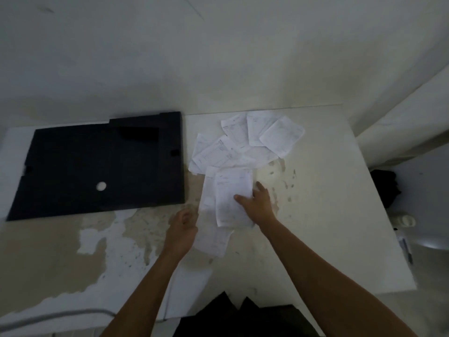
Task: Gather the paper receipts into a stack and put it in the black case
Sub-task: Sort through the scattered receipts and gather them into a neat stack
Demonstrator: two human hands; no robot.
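Observation:
Several white paper receipts lie scattered and overlapping on the worn white table, right of the flat black case. Nearer me a few receipts form a loose pile. My right hand holds the top sheet of that pile at its right edge, thumb on the paper and fingers behind it. My left hand grips the pile's left side, with the lower sheet sticking out beneath it. The case lies shut, with a small white round spot on it.
The table's surface is peeled and stained at the left front. A dark object and a pale item sit off the table's right edge. A grey cable runs along the front left. Walls stand close behind.

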